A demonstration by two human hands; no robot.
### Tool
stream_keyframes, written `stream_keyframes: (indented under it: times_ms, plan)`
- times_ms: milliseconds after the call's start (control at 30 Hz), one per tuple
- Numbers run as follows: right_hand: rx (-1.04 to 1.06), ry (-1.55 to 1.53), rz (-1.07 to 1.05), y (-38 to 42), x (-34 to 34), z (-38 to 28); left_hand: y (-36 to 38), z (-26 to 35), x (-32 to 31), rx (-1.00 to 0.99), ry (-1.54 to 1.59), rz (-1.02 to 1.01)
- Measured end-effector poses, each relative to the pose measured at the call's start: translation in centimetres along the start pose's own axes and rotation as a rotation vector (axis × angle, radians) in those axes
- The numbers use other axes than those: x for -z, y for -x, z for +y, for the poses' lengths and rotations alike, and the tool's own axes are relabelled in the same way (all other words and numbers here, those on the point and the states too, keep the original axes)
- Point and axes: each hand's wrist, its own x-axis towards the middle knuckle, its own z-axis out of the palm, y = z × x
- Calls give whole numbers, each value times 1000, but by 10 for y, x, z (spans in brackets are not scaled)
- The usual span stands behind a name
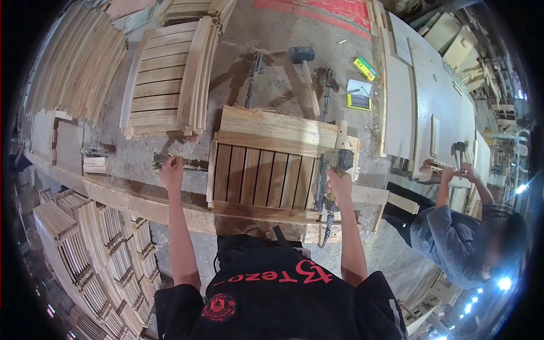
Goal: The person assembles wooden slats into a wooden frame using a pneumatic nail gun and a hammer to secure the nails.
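Observation:
A slatted wooden panel (263,175) lies on the worktable in front of me, framed by wider boards. My left hand (171,174) is closed at the outer end of a metal screw clamp (195,168), left of the panel; its fingers seem wrapped round the clamp's handle, partly hidden. At the panel's right end, my right hand (341,190) grips a nail gun (343,161) with a dark head. A hose (324,239) hangs near the table's front edge. Beyond the panel, a black-headed mallet (302,55) lies with its wooden handle towards me.
Two more clamps (252,79) (327,85) stand at the far side. A green-yellow box (364,68) and an open yellow case (359,101) lie far right. Slatted panels (164,73) are stacked far left, others (68,243) below left. A co-worker (453,232) works on the right.

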Motion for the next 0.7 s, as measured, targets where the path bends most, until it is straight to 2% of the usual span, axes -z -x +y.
stream_keyframes:
  times_ms: [100, 200, 367, 567, 700]
  plan:
    - [65, -121, -135, 2, -15, -9, 2, 7, 3, 11, 4, -5]
    - [-11, -21, -205, 9, -34, -27, 3, 4, 2, 14, 25, 19]
    - [133, 115, -258, 4, -59, -27, 1, 2, -1, -2, 47, 32]
    - [132, 187, -366, 21, -107, -54, 4, 9, 15, -45, 133, -150]
    - [176, 244, -404, 17, -147, -53, 5, 10, 15, -63, 217, -92]
